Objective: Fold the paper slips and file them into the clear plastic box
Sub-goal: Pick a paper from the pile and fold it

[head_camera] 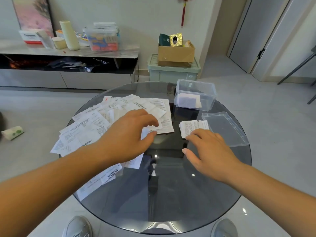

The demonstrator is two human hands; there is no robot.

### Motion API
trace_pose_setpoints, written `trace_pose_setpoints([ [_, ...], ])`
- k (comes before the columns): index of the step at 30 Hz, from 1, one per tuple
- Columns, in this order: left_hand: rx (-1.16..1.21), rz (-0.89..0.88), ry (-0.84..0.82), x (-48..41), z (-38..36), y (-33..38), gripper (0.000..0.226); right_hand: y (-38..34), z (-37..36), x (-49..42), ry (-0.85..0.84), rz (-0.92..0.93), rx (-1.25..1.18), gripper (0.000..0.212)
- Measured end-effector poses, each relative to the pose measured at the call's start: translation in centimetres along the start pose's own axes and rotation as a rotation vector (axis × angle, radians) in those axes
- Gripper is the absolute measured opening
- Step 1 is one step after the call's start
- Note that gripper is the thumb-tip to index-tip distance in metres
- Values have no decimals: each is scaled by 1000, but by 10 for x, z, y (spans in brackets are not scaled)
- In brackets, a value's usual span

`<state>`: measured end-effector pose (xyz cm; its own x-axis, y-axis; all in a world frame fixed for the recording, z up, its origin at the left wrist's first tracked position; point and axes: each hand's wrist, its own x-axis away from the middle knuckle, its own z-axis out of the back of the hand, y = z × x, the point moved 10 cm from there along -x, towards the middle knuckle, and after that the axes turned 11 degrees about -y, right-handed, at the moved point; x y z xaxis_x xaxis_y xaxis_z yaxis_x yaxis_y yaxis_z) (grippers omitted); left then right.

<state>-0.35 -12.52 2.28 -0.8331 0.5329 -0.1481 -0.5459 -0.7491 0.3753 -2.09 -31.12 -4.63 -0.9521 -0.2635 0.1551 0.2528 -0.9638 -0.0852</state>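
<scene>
Paper slips are lying in a loose, overlapping spread across the left and far part of a round smoked-glass table, with a few trailing toward the near left edge. The person's left hand is hovering over the right end of this spread, fingers curled downward and thumb tucked beneath beside the edge of one slip; I cannot tell whether it is actually pinching that slip. The right hand is reaching in from the near right, fingers fairly straight and spread, fingertips resting on a small folded slip that is lying apart from the pile, while the thumb is sticking out to the left above bare glass. The clear plastic box is standing open at the far right of the table, already holding some folded papers. Its lid is lying flat just beside the folded slip, on the right. Two grey shoes are showing below the near rim.
</scene>
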Motion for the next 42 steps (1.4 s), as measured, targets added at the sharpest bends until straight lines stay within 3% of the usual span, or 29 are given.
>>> trace_pose_setpoints([
  [7, -62, 283, 1, 39, 35, -80, 19, -37, 27, 2, 166, 118, -148, 45],
  [12, -73, 344, -163, 67, 29, -106, 23, -100, 32, -10, 71, 215, -327, 20],
  [16, -85, 394, -307, 79, 21, -116, 33, -132, 30, -27, -4, 221, -494, 12],
  [20, -114, 443, -374, 89, 14, -128, 49, -166, 20, -41, -145, 206, -499, 31],
  [25, -96, 463, -400, 93, 3, -135, 55, -194, -1, -55, -233, 134, -328, 66],
  [30, -93, 454, -347, 94, 3, -137, 58, -193, -15, -60, -243, 87, -461, 64],
  [36, 19, 382, -128, 86, 29, -123, 41, -166, 13, -51, -140, 61, -733, 26],
  [39, 74, 259, -53, 75, 32, -92, 31, -125, 28, -36, -78, -36, -874, 25],
  [42, 19, 49, -113, 64, 16, -47, 50, -81, 29, -16, -24, -154, -1041, 31],
])
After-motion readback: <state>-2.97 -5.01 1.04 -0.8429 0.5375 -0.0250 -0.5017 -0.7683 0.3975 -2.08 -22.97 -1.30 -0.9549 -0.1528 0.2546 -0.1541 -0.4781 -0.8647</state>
